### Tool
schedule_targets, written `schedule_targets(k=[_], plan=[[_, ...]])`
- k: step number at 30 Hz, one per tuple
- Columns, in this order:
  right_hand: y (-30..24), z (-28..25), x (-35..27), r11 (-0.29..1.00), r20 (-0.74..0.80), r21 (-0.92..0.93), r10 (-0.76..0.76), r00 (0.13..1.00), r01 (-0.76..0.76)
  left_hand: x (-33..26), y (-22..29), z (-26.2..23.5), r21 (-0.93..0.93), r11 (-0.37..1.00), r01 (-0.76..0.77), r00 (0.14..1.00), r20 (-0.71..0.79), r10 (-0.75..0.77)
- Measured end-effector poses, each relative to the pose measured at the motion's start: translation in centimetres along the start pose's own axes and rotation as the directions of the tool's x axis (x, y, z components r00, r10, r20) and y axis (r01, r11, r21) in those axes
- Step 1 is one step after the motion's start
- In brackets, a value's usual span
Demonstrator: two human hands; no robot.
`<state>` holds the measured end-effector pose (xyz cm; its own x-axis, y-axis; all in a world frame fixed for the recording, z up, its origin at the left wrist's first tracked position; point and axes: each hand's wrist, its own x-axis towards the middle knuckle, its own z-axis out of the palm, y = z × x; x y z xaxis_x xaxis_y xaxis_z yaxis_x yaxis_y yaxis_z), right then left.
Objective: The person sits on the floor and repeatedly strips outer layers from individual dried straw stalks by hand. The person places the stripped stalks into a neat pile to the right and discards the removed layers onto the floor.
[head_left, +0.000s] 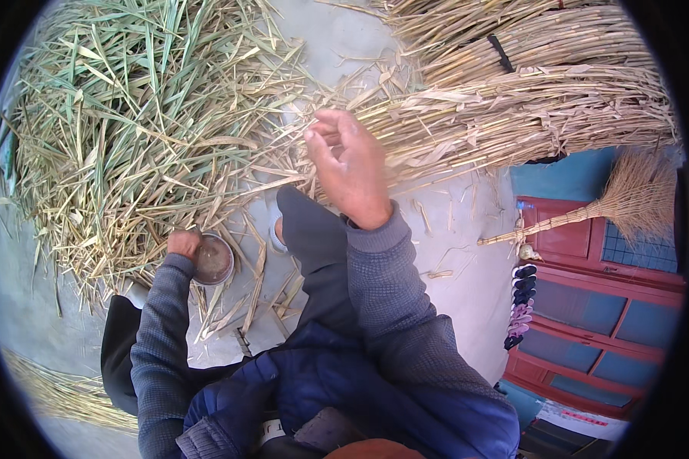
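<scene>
At the lower left, a round bowl (213, 261) with a pale rim and brownish contents or inside stands by the edge of the leaf heap. My left hand (184, 243) is closed at its rim, with the fingers partly hidden. My right hand (352, 170) hovers in the middle over the near end of a long bundle of dry reed stalks (505, 118). Its fingers curl in toward the thumb; whatever lies between them, if anything, is too small to make out. Loose leaves and straw (283, 164) lie just left of that hand.
A large heap of green and dry leaves (145, 115) fills the far left. Another stalk bundle (543, 46), bound with a dark tie, lies at the far right. A straw broom (620, 195), red doors (582, 306) and a row of shoes (522, 306) are on the right.
</scene>
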<state>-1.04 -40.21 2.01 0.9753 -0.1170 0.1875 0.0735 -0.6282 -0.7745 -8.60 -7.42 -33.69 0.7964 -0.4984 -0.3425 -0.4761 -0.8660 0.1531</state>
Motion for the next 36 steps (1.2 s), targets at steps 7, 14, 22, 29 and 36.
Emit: schedule_targets(k=[7, 14, 22, 29, 36], plan=[[19.1, -9.3, 1.4, 0.858, -0.235, -0.294, 0.363, 0.902, -0.422, -2.3, -2.1, -13.5, 0.172, 0.981, -0.087, 0.917, -0.372, 0.146], [29.1, -16.0, 1.1, 0.634, -0.34, -0.66, 0.226, 0.913, -0.402, -5.5, -3.5, -19.2, 0.163, 0.984, 0.071, 0.941, -0.339, -0.011], [28.1, -18.0, 3.4, 0.357, -0.166, -0.889, 0.329, 0.929, -0.285, -6.9, -2.0, -18.6, 0.218, 0.976, 0.014, 0.963, -0.265, 0.045], [24.9, -17.4, 0.9, 0.51, -0.28, -0.809, 0.102, 0.955, -0.292, -6.0, -3.1, -17.8, 0.203, 0.979, 0.024, 0.956, -0.29, 0.037], [22.4, -13.2, 2.7, 0.897, -0.648, -0.258, 0.116, 0.753, -0.36, -7.8, -3.2, -20.0, 0.018, 0.999, 0.043, 0.944, -0.329, -0.035]])
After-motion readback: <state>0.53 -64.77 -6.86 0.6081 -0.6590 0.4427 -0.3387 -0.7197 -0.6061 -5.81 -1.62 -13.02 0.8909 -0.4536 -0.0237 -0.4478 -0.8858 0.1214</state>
